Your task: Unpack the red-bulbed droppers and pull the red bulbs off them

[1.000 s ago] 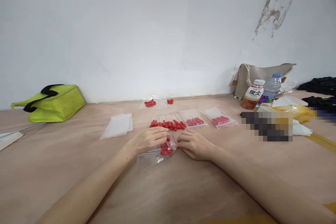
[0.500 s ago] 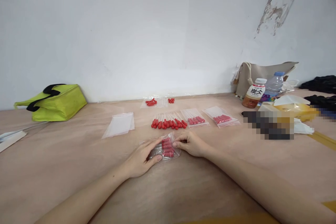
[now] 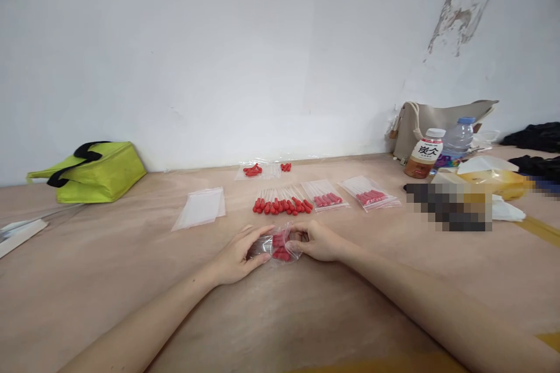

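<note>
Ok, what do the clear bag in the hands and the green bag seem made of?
Clear bag: thin, glossy plastic film, judging by its bright glints and the red tips showing through. Green bag: probably dull-finished fabric, given its slumped shape, though coated sheeting is possible.

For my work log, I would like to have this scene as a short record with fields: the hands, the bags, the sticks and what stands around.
Left hand: spread at the left part of the clear bag
Right hand: pinching that bag's right end
Inside it: red-headed sticks
Loose row: more such sticks, beyond the hands
Filled bags: two, right of the loose row
Flat bags: left of the row
Far left: lime-green bag
Far right: white-capped bottle
</note>
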Action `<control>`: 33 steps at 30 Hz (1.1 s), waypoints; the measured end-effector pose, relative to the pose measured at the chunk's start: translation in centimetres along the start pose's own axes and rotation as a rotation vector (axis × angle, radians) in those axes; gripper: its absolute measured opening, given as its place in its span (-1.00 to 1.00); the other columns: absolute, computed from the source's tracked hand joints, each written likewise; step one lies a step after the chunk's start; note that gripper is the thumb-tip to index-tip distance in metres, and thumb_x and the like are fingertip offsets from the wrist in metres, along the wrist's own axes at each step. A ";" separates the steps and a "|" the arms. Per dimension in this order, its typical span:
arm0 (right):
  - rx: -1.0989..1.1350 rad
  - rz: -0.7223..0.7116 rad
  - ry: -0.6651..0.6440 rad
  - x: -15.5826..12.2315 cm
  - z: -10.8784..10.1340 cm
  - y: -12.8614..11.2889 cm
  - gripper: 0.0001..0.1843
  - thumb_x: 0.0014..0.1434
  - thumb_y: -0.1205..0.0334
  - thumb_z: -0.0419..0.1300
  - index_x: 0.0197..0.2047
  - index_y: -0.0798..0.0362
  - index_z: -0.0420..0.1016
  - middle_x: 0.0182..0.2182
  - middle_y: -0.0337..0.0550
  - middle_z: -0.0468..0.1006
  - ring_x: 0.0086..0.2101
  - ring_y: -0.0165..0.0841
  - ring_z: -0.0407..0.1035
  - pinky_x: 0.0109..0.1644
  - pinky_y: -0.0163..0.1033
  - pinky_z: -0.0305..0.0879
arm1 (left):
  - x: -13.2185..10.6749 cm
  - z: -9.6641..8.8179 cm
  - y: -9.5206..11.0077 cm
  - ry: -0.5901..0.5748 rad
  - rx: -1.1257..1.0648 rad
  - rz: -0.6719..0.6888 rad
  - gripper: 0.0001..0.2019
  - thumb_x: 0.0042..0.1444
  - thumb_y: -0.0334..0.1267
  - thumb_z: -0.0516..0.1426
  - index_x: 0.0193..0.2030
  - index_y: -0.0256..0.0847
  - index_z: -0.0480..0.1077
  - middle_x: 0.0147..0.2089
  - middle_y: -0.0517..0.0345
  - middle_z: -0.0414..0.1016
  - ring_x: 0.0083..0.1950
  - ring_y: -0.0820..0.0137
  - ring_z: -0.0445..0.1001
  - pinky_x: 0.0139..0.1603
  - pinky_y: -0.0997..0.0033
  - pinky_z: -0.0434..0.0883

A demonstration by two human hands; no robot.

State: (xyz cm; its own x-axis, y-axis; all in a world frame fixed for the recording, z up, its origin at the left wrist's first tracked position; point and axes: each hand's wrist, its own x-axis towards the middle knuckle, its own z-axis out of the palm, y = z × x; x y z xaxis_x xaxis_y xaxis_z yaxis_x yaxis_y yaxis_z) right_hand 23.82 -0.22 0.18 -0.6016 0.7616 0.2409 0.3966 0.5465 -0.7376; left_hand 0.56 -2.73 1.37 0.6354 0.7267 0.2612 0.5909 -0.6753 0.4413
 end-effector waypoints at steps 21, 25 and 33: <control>0.322 0.121 0.045 0.0 0.7 -0.1 -0.86 0.00 0.23 0.18 -0.36 0.11 0.36 -0.49 -0.26 0.45 -0.47 -0.48 0.34 -0.40 -0.36 0.25 | 0.1 0.0 0.3 -0.022 -0.088 0.001 -0.56 0.12 -0.15 0.05 0.15 -0.10 0.14 0.09 0.04 0.29 0.06 0.31 0.30 0.03 0.26 0.30; 0.490 0.186 0.012 -0.4 -0.9 0.3 -0.74 -0.05 0.18 0.24 -0.30 0.11 0.32 -0.47 -0.28 0.44 -0.45 -0.49 0.35 -0.35 -0.33 0.31 | 0.0 -0.1 0.5 -0.015 -0.104 -0.010 -0.57 0.13 -0.15 0.04 0.14 -0.10 0.16 0.10 0.04 0.28 0.06 0.30 0.29 0.01 0.28 0.31; 0.805 0.407 -0.023 -0.5 -2.0 0.5 -0.57 -0.20 0.11 0.35 -0.28 0.09 0.34 -0.52 -0.32 0.43 -0.51 -0.53 0.38 -0.44 -0.40 0.36 | 0.0 -0.1 0.3 -0.018 -0.088 -0.024 -0.58 0.12 -0.16 0.05 0.14 -0.09 0.17 0.09 0.06 0.29 0.03 0.32 0.31 0.00 0.31 0.31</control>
State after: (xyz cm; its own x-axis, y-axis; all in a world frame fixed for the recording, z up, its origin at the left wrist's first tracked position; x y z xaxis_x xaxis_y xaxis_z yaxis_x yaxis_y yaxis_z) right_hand 25.69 0.37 0.89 -0.5381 0.8309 -0.1415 -0.0181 -0.1792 -0.9836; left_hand 0.70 -2.88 1.58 0.6309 0.7397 0.2341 0.5606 -0.6432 0.5215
